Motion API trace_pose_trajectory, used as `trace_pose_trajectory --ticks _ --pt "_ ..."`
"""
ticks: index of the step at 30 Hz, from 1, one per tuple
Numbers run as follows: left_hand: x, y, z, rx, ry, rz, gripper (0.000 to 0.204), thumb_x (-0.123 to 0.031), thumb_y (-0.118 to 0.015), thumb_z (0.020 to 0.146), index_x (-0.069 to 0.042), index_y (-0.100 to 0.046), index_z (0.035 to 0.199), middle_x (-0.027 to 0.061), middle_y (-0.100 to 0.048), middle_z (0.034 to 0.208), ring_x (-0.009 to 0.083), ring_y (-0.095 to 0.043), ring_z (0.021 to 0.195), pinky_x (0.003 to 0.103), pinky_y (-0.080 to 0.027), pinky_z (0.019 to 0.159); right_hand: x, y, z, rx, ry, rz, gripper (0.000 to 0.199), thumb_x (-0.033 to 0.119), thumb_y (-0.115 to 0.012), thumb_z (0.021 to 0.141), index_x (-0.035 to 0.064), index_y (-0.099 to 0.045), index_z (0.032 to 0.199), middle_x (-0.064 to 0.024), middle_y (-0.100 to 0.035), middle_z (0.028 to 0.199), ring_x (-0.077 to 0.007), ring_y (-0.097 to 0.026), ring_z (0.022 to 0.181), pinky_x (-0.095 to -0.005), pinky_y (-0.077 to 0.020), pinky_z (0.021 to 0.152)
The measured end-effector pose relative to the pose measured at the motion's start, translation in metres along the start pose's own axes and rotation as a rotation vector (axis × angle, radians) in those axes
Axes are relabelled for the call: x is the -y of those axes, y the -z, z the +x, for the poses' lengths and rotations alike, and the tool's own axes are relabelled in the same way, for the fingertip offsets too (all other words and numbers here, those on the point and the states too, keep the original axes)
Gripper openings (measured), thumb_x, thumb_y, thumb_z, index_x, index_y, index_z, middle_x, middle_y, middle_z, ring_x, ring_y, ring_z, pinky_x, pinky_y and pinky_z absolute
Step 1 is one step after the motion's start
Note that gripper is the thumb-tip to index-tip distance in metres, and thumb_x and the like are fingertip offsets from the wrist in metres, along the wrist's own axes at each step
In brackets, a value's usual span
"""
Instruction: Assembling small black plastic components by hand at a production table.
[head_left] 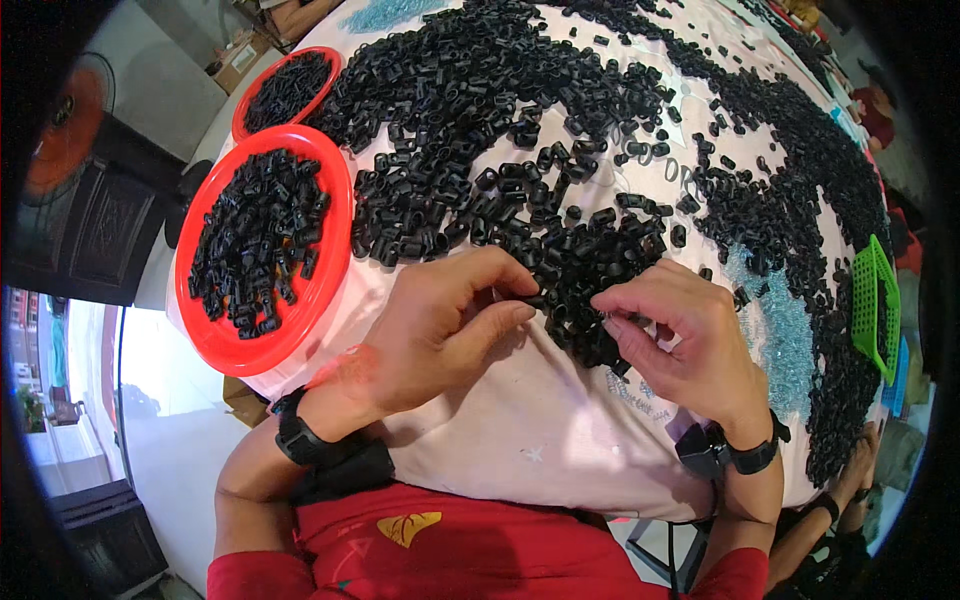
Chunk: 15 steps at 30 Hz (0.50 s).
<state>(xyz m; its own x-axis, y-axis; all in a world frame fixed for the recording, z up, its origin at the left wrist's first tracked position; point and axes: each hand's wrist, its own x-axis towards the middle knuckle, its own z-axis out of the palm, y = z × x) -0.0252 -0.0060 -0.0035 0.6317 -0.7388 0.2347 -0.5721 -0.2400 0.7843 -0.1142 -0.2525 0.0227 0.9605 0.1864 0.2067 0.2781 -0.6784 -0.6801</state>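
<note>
Found left fingers (497,324) and right fingers (637,346) curled pinch-like, cannot tell whether grasping anything, with black pieces (582,332) heaped between.

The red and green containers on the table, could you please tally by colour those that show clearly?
Red: 2, the nearer round tray and the farther round tray, both holding small black pieces
Green: 1, the perforated basket
Total: 3
</note>
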Motion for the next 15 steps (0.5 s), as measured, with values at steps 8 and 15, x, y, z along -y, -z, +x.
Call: trace_pose_trajectory --ticks 8,15 --pt "0.006 -0.004 -0.001 -0.035 0.2 -0.38 0.029 -0.015 -0.064 0.102 -0.002 -0.066 0.128 -0.0017 -0.069 0.095 0.002 -0.057 0.078 0.019 -0.045 0.065 0.003 -0.006 0.0 -0.053 0.036 0.088 0.021 -0.006 -0.071 0.083 0.001 -0.074 0.103 -0.011 -0.07 0.086 -0.0246 -0.064 0.075 -0.0341 -0.0508 0.063" --pt "-0.014 -0.003 0.0 0.122 0.586 -1.037 0.024 -0.014 -0.062 0.103 -0.005 -0.062 0.125 0.0038 -0.071 0.103 0.0045 -0.064 0.082 0.016 -0.046 0.063 0.015 -0.002 -0.003 -0.006 -0.141 0.215 0.019 -0.002 -0.074 0.085 0.0014 -0.075 0.103 -0.0099 -0.07 0.086 -0.0181 -0.064 0.073 -0.0299 -0.0498 0.059"
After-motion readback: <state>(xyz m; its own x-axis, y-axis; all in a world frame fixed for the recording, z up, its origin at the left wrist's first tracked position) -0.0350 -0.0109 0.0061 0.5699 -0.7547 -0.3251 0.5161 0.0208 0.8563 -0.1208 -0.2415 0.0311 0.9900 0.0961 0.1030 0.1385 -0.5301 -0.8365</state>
